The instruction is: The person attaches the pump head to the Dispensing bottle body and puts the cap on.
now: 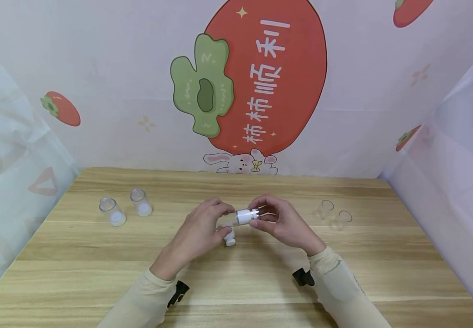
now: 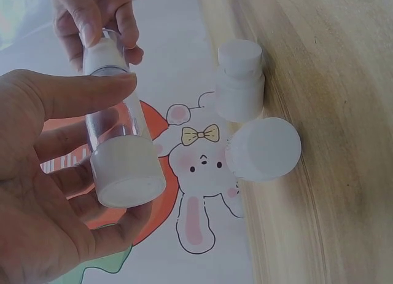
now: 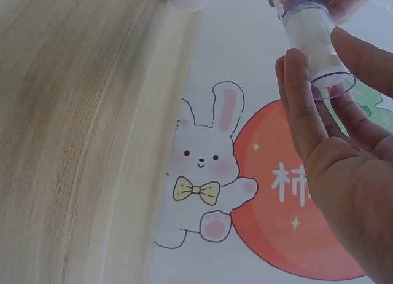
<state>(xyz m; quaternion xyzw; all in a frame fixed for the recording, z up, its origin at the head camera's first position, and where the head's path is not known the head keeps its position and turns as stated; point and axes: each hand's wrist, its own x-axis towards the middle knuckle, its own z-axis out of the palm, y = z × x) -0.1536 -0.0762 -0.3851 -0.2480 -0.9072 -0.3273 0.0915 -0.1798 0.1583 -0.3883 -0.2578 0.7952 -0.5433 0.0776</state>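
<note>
Both hands hold a clear cylinder lengthwise between them. My left hand (image 1: 201,228) curls its thumb and fingers round the clear jar (image 2: 120,124), whose white base (image 2: 130,173) faces the left wrist camera. At the other end, my right hand (image 1: 283,221) holds a clear cup (image 3: 334,86) by its sides with thumb and fingertips. A white part (image 1: 246,217) shows inside the clear wall, overlapping the jar's end. Just under the left hand, a small white bottle (image 1: 230,239) is on the table; the left wrist view shows this capped bottle (image 2: 239,87) beside a white round piece (image 2: 264,149).
Two clear jars (image 1: 106,205) (image 1: 139,196) with white bottoms stand at the table's left. Two clear cups (image 1: 325,209) (image 1: 342,219) with thin dark rims stand at the right. A printed backdrop (image 1: 138,68) rises behind the wooden table (image 1: 236,282), and sheets flank both sides.
</note>
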